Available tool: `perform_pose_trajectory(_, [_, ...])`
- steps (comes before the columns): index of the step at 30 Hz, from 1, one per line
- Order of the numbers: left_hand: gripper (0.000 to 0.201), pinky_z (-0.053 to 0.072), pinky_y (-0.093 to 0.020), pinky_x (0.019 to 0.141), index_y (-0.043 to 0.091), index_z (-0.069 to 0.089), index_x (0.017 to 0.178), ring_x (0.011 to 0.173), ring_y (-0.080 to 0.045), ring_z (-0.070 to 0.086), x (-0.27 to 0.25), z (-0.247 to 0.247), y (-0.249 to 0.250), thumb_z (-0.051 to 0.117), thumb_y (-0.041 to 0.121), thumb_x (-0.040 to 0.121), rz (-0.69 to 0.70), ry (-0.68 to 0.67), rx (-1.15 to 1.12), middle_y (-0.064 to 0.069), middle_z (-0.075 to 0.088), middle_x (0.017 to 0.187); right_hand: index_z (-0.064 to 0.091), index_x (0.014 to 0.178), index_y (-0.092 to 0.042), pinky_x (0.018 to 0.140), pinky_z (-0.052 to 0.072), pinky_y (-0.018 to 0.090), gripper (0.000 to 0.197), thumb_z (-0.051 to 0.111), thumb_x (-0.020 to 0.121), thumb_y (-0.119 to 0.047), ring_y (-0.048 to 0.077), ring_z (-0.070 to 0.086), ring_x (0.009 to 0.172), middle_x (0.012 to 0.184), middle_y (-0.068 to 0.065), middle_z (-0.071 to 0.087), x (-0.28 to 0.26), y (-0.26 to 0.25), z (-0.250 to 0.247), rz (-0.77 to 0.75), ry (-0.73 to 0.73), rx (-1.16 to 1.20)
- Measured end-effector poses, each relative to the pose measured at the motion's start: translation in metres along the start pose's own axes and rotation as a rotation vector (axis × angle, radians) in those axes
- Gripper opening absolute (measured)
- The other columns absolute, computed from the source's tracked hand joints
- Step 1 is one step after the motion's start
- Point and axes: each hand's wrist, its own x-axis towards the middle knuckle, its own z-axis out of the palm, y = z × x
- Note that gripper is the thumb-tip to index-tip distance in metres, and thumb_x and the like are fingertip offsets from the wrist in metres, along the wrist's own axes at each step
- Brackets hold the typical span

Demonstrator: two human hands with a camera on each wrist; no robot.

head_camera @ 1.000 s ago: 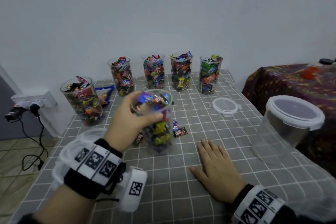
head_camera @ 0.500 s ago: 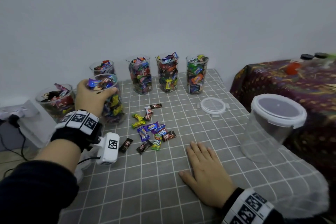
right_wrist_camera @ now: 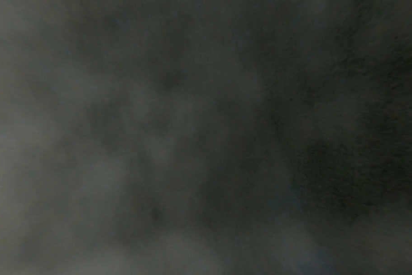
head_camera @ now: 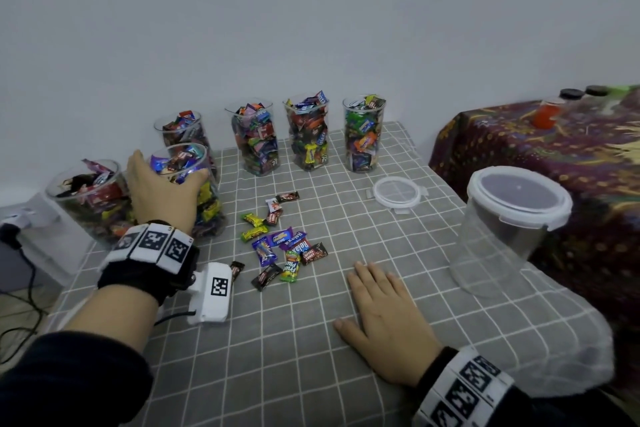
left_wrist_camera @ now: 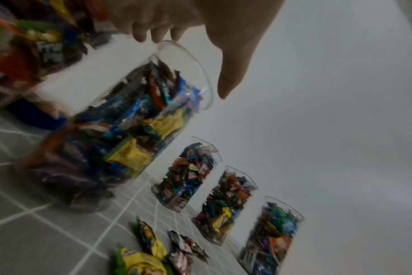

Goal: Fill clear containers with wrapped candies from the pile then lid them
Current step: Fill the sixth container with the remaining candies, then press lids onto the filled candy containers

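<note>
The left hand [head_camera: 162,192] is seen wrapped around a candy-filled clear container [head_camera: 204,198], thumb on the near side of the rim and fingers on the far side, at about 10 o'clock on the checked grey tablecloth [head_camera: 311,357]; in the left wrist view the thumb stands a little off the rim, so whether the glass is still gripped or only cupped cannot be told for sure. The right hand [head_camera: 384,319] is laid flat, palm down, fingers straight and together, at about 5 o'clock, holding nothing; the right wrist view is dark. Six filled containers are counted: the one at the left hand, a slanting one [head_camera: 86,198] just left of it, one [head_camera: 183,132] directly behind it, and three in a row [head_camera: 308,135] toward 12 o'clock by the wall. None of the six is lidded. The pile of loose candies [head_camera: 280,243], roughly fifteen pieces, lies at the table's centre between the hands. On the wrappers "Relax", "Fruit Plus" and "Coffee Candy" can be read; the rest is too small. One loose round lid [head_camera: 396,191] lies at 2 o'clock, and one larger empty tub [head_camera: 502,236] with its lid on stands at 3 o'clock at the table's edge.
</note>
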Motion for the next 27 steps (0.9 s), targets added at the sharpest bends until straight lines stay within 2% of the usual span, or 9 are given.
perform_pose_trajectory(4, [0.087, 0.021, -0.037, 0.116, 0.011, 0.019, 0.149, 0.141, -0.022, 0.024, -0.02, 0.0, 0.024, 0.07, 0.031, 0.081, 0.147, -0.012, -0.026, -0.008, 0.024, 0.154, 0.007, 0.152, -0.016, 0.11, -0.016, 0.033, 0.095, -0.002, 0.073, -0.066, 0.019, -0.004, 0.147, 0.16, 0.003, -0.002, -0.001, 0.002, -0.001, -0.003, -0.044, 0.016])
perform_pose_trajectory(6, [0.085, 0.022, -0.041, 0.116, 0.016, 0.019, 0.149, 0.141, -0.021, 0.025, -0.029, 0.001, 0.039, 0.069, 0.033, 0.082, 0.197, -0.075, -0.047, -0.005, 0.024, 0.154, 0.03, 0.148, -0.011, 0.113, 0.003, 0.039, 0.087, 0.01, 0.082, -0.065, 0.024, 0.021, 0.145, 0.157, 0.007, 0.02, -0.001, 0.001, -0.003, 0.048, -0.088, -0.012])
perform_pose_trajectory(8, [0.084, 0.022, -0.041, 0.116, 0.019, 0.019, 0.149, 0.141, -0.019, 0.024, -0.04, 0.003, 0.057, 0.069, 0.034, 0.083, 0.243, -0.155, -0.083, -0.002, 0.024, 0.155, 0.06, 0.127, -0.011, 0.102, 0.031, 0.041, 0.073, 0.02, 0.091, -0.06, 0.024, 0.055, 0.123, 0.136, 0.008, 0.055, -0.002, 0.001, 0.0, 0.116, -0.131, 0.039])
perform_pose_trajectory(13, [0.081, 0.023, -0.027, 0.11, 0.021, 0.024, 0.149, 0.135, -0.007, 0.029, -0.073, 0.016, 0.098, 0.069, 0.033, 0.083, 0.365, -0.378, -0.19, 0.003, 0.03, 0.153, 0.071, 0.112, -0.018, 0.089, 0.05, 0.036, 0.08, 0.005, 0.093, -0.059, 0.015, 0.064, 0.109, 0.118, -0.001, 0.068, -0.006, 0.003, -0.002, 0.104, -0.114, -0.003])
perform_pose_trajectory(15, [0.082, 0.025, -0.031, 0.112, 0.021, 0.024, 0.149, 0.137, -0.01, 0.031, -0.088, 0.025, 0.111, 0.07, 0.036, 0.082, 0.399, -0.476, -0.23, 0.004, 0.032, 0.152, 0.071, 0.112, -0.018, 0.098, 0.045, 0.03, 0.081, 0.005, 0.093, -0.061, 0.014, 0.063, 0.111, 0.119, -0.001, 0.067, -0.011, 0.01, -0.002, 0.115, -0.117, -0.043])
perform_pose_trajectory(17, [0.082, 0.026, -0.028, 0.111, 0.021, 0.026, 0.148, 0.136, -0.008, 0.031, -0.104, 0.034, 0.123, 0.071, 0.036, 0.081, 0.417, -0.566, -0.274, 0.005, 0.033, 0.151, 0.064, 0.123, -0.016, 0.11, 0.026, 0.032, 0.085, 0.002, 0.091, -0.064, 0.016, 0.055, 0.122, 0.132, 0.001, 0.058, -0.02, 0.015, -0.012, 0.12, -0.107, -0.034])
perform_pose_trajectory(20, [0.085, 0.026, -0.025, 0.11, 0.022, 0.026, 0.148, 0.134, -0.003, 0.032, -0.127, 0.049, 0.139, 0.072, 0.04, 0.079, 0.438, -0.715, -0.315, 0.007, 0.033, 0.151, 0.012, 0.152, -0.014, 0.112, -0.017, 0.031, 0.097, -0.002, 0.075, -0.071, 0.015, 0.001, 0.147, 0.156, -0.004, -0.001, -0.029, 0.028, -0.017, 0.04, -0.12, 0.011])
perform_pose_trajectory(25, [0.106, 0.025, -0.026, 0.112, 0.024, 0.02, 0.149, 0.137, -0.002, 0.028, -0.157, 0.071, 0.162, 0.074, 0.056, 0.064, 0.405, -0.974, -0.346, 0.009, 0.029, 0.153, -0.003, 0.152, -0.018, 0.106, -0.023, 0.028, 0.097, 0.002, 0.072, -0.073, 0.008, -0.018, 0.142, 0.151, -0.011, -0.018, -0.044, 0.053, -0.023, 0.051, -0.108, 0.002])
perform_pose_trajectory(27, [0.104, 0.025, -0.023, 0.109, 0.024, 0.018, 0.15, 0.133, 0.002, 0.027, -0.166, 0.078, 0.17, 0.078, 0.048, 0.068, 0.381, -1.059, -0.357, 0.009, 0.026, 0.154, -0.005, 0.152, -0.02, 0.107, -0.018, 0.023, 0.096, 0.001, 0.072, -0.073, 0.001, -0.022, 0.134, 0.15, -0.014, -0.018, -0.047, 0.059, -0.027, 0.058, -0.143, -0.003])
